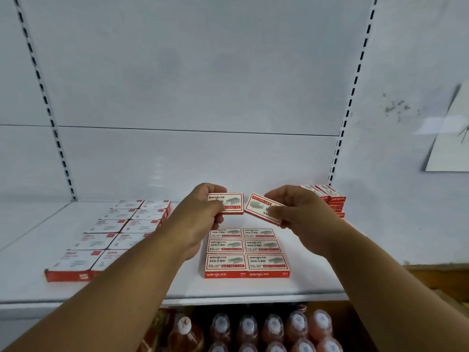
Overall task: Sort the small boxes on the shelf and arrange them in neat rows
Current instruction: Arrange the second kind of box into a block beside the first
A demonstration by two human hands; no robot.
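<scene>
The left hand [203, 212] pinches one box [229, 203] level; the right hand [302, 212] pinches a tilted box [261, 208], probably to extend the rows [247, 252] toward the shelf's [177, 280] back edge.

Both bare forearms reach forward and upward, the left hand [200, 214] and right hand [302, 212] raised side by side, near each other, each pinching a small box between thumb and fingers.

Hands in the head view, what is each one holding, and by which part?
Left hand pinches a box by its left end. Right hand grips another, tilted box by its right end.
</scene>
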